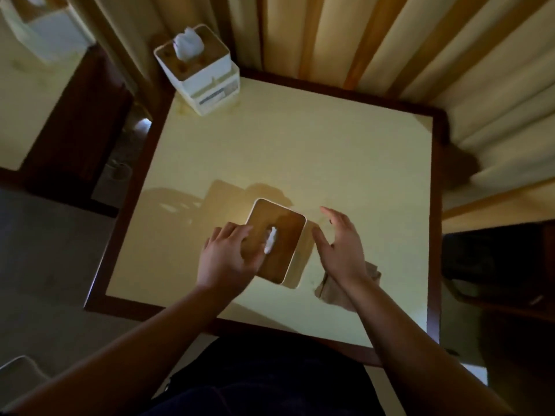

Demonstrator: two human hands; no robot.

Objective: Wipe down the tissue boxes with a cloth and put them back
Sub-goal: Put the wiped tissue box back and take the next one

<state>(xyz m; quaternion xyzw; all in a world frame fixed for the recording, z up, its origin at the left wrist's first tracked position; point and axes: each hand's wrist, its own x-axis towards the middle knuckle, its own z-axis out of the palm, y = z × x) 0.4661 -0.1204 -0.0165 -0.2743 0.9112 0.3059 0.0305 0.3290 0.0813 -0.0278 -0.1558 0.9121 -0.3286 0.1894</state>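
A white tissue box with a wooden lid [285,235] stands on the pale table [300,151], near its front edge. A bit of white tissue pokes out of the lid's slot. My left hand [228,256] grips the box's left edge, its fingers curled over the lid. To the right of the box my right hand [339,244] hovers with its fingers straight, holding nothing. A crumpled brown cloth [330,289] lies on the table, partly hidden under my right wrist. A second white tissue box [204,76], with tissue sticking up, stands at the table's far left corner.
The table has a dark wooden rim [126,205]. Striped curtains [390,49] hang behind it. A dark chair [75,121] stands to the left, and another dark piece of furniture [495,265] is on the right.
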